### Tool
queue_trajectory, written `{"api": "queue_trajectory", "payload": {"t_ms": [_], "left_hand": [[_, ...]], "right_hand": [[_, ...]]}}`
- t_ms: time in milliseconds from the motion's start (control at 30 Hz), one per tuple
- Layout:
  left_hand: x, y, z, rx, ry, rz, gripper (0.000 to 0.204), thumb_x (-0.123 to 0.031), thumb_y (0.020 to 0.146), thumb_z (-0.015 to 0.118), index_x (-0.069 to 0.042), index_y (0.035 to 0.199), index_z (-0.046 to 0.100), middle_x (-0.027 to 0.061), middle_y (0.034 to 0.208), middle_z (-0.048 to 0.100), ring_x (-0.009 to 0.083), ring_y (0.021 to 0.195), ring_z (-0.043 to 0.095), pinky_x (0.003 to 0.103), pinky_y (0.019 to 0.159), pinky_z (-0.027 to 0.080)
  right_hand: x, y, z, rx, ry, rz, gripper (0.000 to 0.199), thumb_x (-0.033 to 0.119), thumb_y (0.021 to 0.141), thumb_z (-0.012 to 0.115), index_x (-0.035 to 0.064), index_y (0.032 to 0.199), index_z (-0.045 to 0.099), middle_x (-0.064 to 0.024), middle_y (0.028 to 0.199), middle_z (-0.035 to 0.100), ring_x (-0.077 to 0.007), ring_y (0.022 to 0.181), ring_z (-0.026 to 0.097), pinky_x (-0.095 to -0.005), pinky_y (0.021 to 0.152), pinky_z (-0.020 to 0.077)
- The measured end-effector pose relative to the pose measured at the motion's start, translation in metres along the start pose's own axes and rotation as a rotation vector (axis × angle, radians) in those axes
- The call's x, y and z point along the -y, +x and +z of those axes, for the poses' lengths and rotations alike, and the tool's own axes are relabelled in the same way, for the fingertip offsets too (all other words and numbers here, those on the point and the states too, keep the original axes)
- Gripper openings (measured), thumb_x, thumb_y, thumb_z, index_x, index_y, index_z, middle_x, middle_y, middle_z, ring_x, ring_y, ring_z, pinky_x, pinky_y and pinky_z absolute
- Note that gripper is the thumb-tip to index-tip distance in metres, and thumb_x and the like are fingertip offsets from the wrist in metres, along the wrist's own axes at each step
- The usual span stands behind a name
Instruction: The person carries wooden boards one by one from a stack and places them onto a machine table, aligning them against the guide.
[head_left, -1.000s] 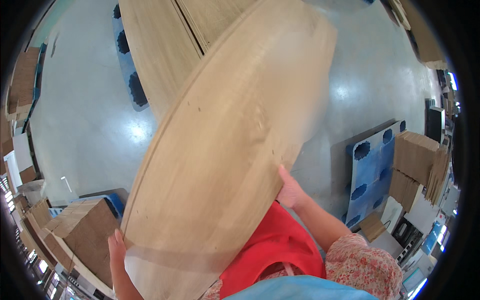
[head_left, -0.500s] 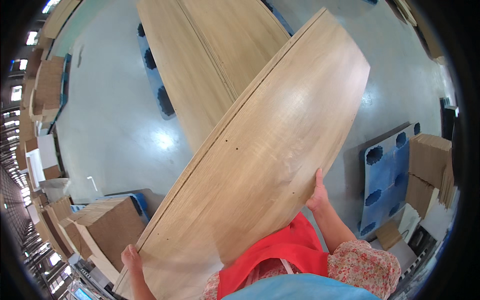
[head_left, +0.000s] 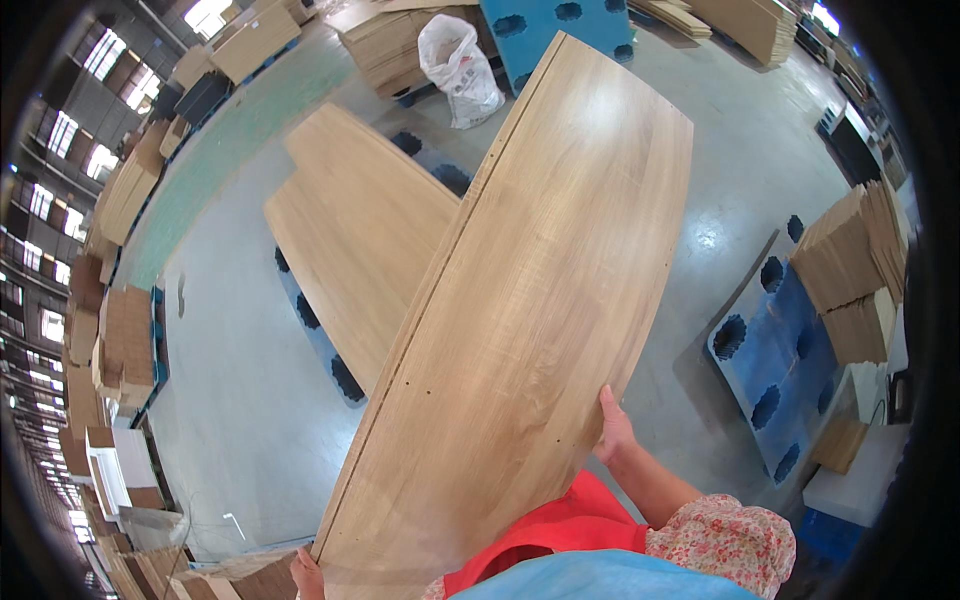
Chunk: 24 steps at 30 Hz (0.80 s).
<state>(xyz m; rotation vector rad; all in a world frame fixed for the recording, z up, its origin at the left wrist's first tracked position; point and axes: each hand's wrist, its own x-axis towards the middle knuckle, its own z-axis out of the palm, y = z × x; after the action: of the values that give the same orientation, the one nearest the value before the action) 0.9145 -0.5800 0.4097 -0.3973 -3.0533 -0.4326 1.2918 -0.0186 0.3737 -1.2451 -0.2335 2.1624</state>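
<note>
One long wood-grain panel [head_left: 530, 270] slants in front of you, held between your two hands, its far end raised away from you and its near end close to your red apron [head_left: 560, 520]; a groove runs along its left edge, and a few small dark holes dot its face. The grip of your left hand [head_left: 307, 576] is clamped on its lower left edge, and that of your right hand [head_left: 616, 428] on its right edge, thumb over the face. Behind it, similar panels [head_left: 355, 225] lie on a blue pallet [head_left: 294, 286]; you cannot tell whether they touch yours. Farther out, a white plastic bag [head_left: 462, 70] sits on the grey floor [head_left: 240, 420].
</note>
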Motion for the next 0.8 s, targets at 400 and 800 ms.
{"api": "queue_trajectory", "payload": {"t_ms": [400, 800], "left_hand": [[-0.099, 0.080, -0.006, 0.195, 0.214, 0.163, 0.053, -0.035, 0.097, 0.032, 0.006, 0.074, 0.056, 0.0278, 0.074, 0.058, 0.0461, 0.072, 0.053, 0.052, 0.065, 0.040], [-0.232, 0.197, -0.007, 0.008, 0.183, 0.429, 0.057, -0.043, 0.096, 0.036, 0.003, 0.076, 0.063, 0.0259, 0.080, 0.062, 0.0454, 0.077, 0.056, 0.053, 0.069, 0.041]], "right_hand": [[0.013, 0.010, -0.029, -0.060, 0.149, -0.138, 0.056, 0.042, 0.093, 0.051, 0.0044, 0.134, 0.040, -0.0088, 0.134, 0.048, -0.0265, 0.121, 0.047, -0.0456, 0.101, 0.0392], [0.048, -0.026, -0.004, -0.092, 0.309, -0.258, 0.065, 0.046, 0.088, 0.058, 0.0042, 0.134, 0.039, -0.0092, 0.135, 0.046, -0.0273, 0.121, 0.047, -0.0434, 0.102, 0.0385]]}}
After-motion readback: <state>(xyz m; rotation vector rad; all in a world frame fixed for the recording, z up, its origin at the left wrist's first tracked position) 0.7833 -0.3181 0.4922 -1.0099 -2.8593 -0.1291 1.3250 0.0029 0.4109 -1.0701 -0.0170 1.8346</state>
